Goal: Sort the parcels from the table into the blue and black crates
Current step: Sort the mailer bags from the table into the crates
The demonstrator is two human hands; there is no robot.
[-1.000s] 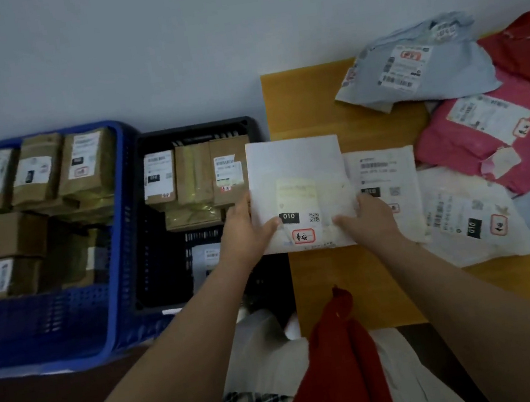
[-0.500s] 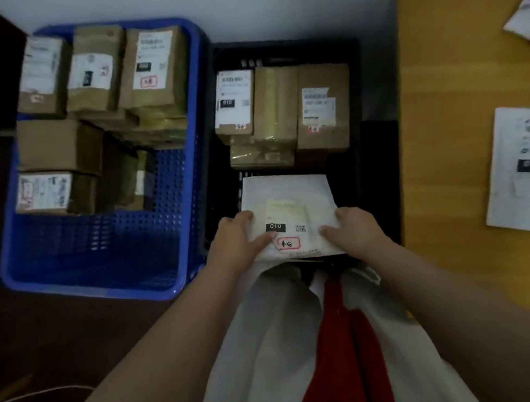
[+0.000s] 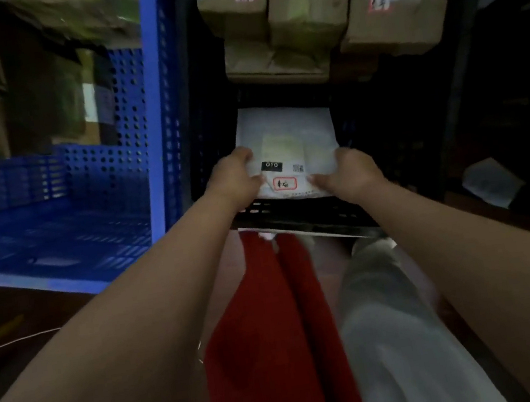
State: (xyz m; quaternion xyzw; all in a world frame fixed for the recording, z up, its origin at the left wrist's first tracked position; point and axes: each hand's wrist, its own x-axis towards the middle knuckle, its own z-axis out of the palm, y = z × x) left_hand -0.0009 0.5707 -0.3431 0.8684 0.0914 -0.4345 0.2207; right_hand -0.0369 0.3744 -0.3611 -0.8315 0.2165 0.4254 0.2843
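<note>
My left hand (image 3: 236,177) and right hand (image 3: 348,173) grip the white parcel's (image 3: 285,136) near corners inside the black crate (image 3: 300,216), just past its near rim, dark open floor beside the brown boxes (image 3: 299,15).

Brown parcels (image 3: 308,7) cut off above (labels blurred)
</note>
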